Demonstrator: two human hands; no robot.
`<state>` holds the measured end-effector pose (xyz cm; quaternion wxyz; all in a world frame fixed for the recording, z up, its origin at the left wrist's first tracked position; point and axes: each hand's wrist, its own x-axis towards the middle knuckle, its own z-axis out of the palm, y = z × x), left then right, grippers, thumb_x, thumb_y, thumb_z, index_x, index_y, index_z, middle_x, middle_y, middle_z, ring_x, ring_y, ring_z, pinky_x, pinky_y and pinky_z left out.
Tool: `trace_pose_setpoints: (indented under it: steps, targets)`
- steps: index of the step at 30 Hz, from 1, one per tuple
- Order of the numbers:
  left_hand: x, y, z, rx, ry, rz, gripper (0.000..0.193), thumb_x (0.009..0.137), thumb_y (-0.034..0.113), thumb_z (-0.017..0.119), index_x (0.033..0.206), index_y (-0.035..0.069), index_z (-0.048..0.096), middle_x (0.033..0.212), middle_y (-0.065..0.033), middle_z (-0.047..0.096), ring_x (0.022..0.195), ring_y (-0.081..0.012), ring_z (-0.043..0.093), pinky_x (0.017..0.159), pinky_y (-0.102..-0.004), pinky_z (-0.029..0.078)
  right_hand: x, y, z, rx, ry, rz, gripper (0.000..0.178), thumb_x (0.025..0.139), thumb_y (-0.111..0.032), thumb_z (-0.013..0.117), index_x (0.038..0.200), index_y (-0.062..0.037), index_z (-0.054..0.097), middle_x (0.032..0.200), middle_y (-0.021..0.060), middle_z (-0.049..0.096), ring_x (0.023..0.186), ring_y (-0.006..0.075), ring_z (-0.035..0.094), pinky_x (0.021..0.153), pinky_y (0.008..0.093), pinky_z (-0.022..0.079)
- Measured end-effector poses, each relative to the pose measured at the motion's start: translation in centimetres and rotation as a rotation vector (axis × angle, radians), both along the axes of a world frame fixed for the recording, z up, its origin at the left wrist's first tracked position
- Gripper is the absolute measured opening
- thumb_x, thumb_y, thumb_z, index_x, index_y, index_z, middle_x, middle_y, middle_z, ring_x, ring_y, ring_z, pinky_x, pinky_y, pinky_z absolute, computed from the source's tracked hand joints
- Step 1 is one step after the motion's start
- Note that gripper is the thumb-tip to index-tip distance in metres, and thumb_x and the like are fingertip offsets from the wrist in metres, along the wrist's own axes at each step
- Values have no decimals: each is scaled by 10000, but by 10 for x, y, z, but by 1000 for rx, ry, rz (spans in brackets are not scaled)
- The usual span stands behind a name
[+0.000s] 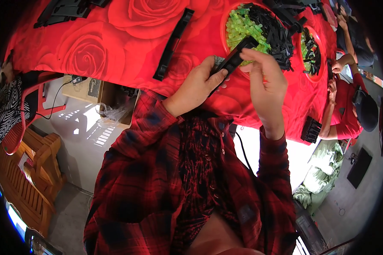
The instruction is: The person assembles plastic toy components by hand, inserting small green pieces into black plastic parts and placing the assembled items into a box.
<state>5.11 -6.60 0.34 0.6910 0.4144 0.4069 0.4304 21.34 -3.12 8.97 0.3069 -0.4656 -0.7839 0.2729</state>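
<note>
– Left hand grips the black strip over the red surface! Which step?
– Fitting work, seemingly; right hand curls by its far end, grip unclear. Next calls for steady holding.

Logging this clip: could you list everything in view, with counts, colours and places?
Tablecloth: one, red with roses, top
Bar: one, black, in left hand
Strip: one, black, on tablecloth, left
Large bowl: one, orange-red, upper right
Small bowl: one, orange-red, farther right
Small pieces: many, green and black, both bowls
Black parts: several, black, top left
Chair: one, red, left
Wooden bench: one, brown, lower left
Box: one, brown, below tablecloth
Bag: one, clear, by box
Sack: one, pale green, right
Co-workers: at least two, red and dark clothes, right
Other small items: unclear
Sleeves: two, red plaid, lower middle
Left hand: one, bare, around bar
Right hand: one, bare, by bar
</note>
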Motion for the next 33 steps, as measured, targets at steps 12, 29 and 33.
trace_pose_setpoints:
  steps: [12,29,33]
  targets:
    - [-6,-9,21,158,222,32,149,1022,122,520,1083,-13,500,927,-52,597,818,-100,577,765,-263,474,-11,7,-6,-216,428,-235,458,1033,-157,526,1434,35,416,1175,102,597,1015,129,557,912,262,456]
    - [-14,-16,16,93,93,111,205,1044,202,511,1113,9,490,936,-39,627,832,-91,583,742,-248,474,-30,7,0,-106,220,-112,359,1035,-177,529,1334,22,547,1177,77,628,1038,115,556,932,246,437]
    - [-14,-16,13,44,-25,122,194,1041,194,520,1117,17,493,947,-36,627,845,-89,589,753,-243,478,-35,6,-1,35,216,-110,308,986,-94,583,1268,31,583,1053,161,660,923,219,640,835,316,507]
